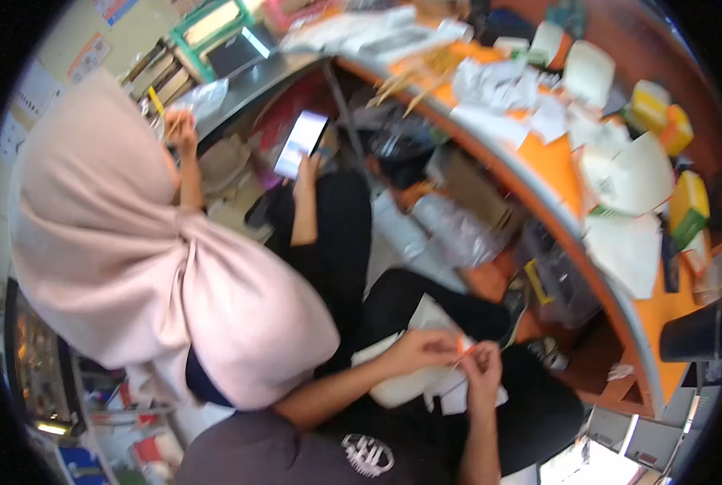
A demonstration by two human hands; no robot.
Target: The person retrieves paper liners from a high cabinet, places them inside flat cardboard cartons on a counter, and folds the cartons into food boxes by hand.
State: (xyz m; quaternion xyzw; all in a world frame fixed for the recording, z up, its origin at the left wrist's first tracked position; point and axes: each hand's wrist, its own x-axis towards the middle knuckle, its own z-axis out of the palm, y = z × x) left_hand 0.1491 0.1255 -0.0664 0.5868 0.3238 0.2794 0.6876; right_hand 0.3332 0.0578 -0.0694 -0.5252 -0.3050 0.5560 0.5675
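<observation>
Over my lap, my left hand (427, 352) and my right hand (484, 370) are close together, both with fingers pinched. Between their fingertips is a small bright orange piece (464, 347), too small and blurred to name; both hands seem to grip it. Beneath them, white paper pieces (450, 396) lie across my dark trousers. A larger off-white folded sheet or box piece (397, 388) rests under my left wrist.
At my left, a person in a pink headscarf (256, 315) holds a lit phone (300, 145). The curved orange desk (551, 170) bears crumpled paper (498, 85), white cut pieces (627, 174), yellow-green boxes (688, 210) and a black cup (696, 331). Plastic bags (458, 230) lie below.
</observation>
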